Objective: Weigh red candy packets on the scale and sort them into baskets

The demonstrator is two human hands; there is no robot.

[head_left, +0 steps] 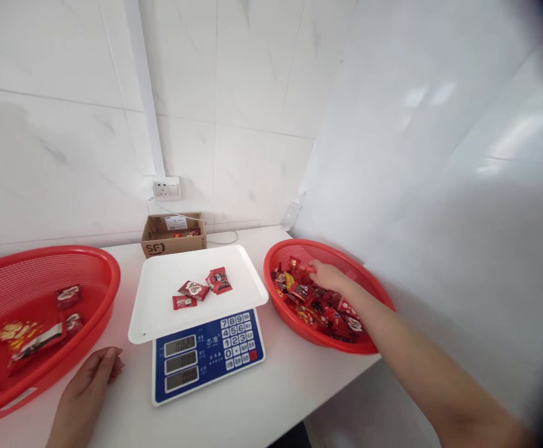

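My right hand [329,275] reaches into the right red plastic basket [371,295]. Its fingers are closed on a small red snack packet [305,272] above a heap of similar packets [327,314]. My left hand [87,386] rests on the table beside the left basket, fingers curled in and nothing visible in them. Between the hands stands a digital scale [208,358] with a blue keypad panel and a white tray [159,280]. Several small red packets [194,290] lie on that tray. The display's digits are hard to read.
A larger red basket [107,274] at the left holds a few packets and a bigger red bag [38,342]. Behind the scale sits an open cardboard box [178,244] with red packets inside. A wall socket [166,188] and a thin cable are at the back. White walls border the table.
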